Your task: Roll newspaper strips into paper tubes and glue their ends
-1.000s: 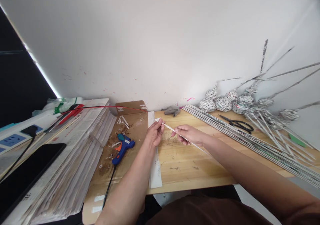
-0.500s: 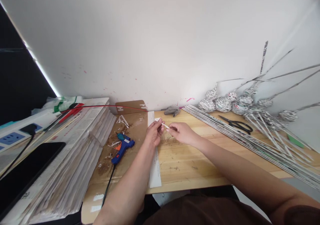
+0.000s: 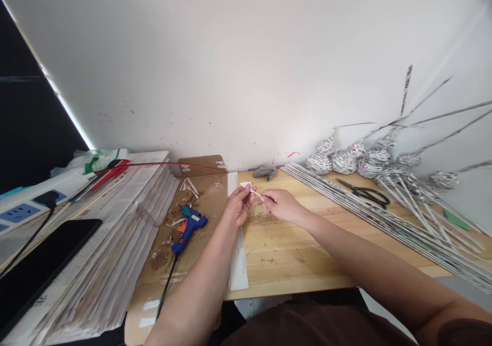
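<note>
Between my hands is a small piece of white paper (image 3: 246,184), rolled into a thin tube at its right end. My left hand (image 3: 240,205) pinches it between thumb and fingers, and a flat corner shows above the fingertips. My right hand (image 3: 279,202) grips the narrow end with thumb and forefinger. Under my left hand and forearm lies a long white paper strip (image 3: 239,264) on the wooden table (image 3: 284,269). A grey lump (image 3: 265,171), its kind unclear, rests against the wall beyond my hands.
A blue glue gun (image 3: 188,230) lies on stained cardboard (image 3: 154,284) with paper scraps. At left are a newspaper stack (image 3: 115,264), a phone (image 3: 49,264) and a power strip (image 3: 23,212). At right are long paper sticks (image 3: 346,210), scissors (image 3: 365,192) and woven paper gourds (image 3: 344,161).
My right fingers have shifted slightly along the paper piece, and more of its flat white corner shows above my left hand. The view has moved a little; other things lie still.
</note>
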### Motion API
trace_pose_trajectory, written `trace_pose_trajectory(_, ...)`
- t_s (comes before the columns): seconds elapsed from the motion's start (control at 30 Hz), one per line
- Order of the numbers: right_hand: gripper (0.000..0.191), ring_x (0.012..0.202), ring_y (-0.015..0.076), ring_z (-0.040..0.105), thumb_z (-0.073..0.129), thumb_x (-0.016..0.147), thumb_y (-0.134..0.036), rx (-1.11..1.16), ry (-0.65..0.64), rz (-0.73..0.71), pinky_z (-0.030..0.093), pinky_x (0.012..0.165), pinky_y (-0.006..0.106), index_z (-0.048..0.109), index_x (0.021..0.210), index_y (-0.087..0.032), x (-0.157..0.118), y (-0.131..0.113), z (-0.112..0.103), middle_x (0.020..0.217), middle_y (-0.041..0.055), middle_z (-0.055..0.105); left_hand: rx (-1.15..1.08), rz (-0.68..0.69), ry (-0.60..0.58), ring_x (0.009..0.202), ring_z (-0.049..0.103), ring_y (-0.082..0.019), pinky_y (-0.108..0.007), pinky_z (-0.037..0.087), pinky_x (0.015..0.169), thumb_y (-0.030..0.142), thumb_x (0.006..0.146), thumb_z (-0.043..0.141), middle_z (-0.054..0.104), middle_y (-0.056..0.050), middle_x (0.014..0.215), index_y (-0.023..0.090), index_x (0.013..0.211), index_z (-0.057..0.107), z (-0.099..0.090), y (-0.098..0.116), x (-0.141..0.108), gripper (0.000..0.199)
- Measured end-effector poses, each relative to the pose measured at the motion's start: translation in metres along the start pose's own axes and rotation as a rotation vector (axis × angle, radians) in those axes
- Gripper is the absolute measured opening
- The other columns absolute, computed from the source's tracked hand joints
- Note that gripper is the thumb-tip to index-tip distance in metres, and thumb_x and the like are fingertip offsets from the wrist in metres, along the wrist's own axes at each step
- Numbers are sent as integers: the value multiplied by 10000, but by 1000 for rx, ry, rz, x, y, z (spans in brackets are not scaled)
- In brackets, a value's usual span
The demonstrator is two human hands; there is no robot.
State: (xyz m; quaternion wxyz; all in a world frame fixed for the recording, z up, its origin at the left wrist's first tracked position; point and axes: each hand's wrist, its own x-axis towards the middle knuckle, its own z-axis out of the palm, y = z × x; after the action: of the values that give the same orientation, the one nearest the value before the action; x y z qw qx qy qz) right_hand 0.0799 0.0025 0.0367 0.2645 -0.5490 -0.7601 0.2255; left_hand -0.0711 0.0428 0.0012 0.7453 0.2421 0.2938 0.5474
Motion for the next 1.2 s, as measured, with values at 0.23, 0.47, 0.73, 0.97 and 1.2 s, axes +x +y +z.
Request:
trace_pose_trajectory(0.23, 316, 526, 115, 415, 443, 888, -364, -47, 18, -23, 226, 511, 230, 586, 673, -180, -2, 2, 0, 553, -18, 501, 6, -7, -5, 546, 622, -68, -145, 546, 532, 167, 832, 592, 690, -68, 771, 91, 904, 654, 0, 0, -1, 122)
trace_pose_trajectory(0.47, 342, 504, 108, 392, 428, 893, -380, -62, 43, -32, 208, 503, 236, 534, 636, -182, -4, 3, 0, 519, -33, 442, -3, 5, -46, 557, 614, -43, -120, 539, 559, 88, 765, 655, 684, -53, 794, 92, 780, 625, -2, -4, 0, 34)
trace_pose_trajectory(0.73, 311, 515, 118, 447, 418, 895, -355, -5, 16, -4, 271, 520, 229, 622, 743, -177, -11, 0, -4, 541, -18, 521, 1, -28, -84, 569, 620, -39, -112, 535, 588, 79, 754, 666, 684, -62, 820, 87, 800, 634, 0, -3, -2, 57)
trace_pose_trajectory(0.97, 327, 478, 104, 492, 423, 897, -396, 270, -98, 96, 365, 496, 217, 636, 816, -161, -21, -7, -16, 557, -16, 540, -2, -40, -124, 569, 626, -34, -95, 527, 580, 79, 751, 668, 691, -49, 823, 102, 832, 647, 9, 1, -14, 87)
trace_pose_trajectory(1.2, 417, 430, 76, 456, 430, 883, -506, 544, -245, 91, 409, 454, 202, 630, 871, -140, -36, -15, -26, 529, -34, 487, -3, -34, -132, 572, 631, -51, -104, 534, 569, 70, 752, 661, 681, -49, 772, 100, 817, 654, 22, 14, -41, 72)
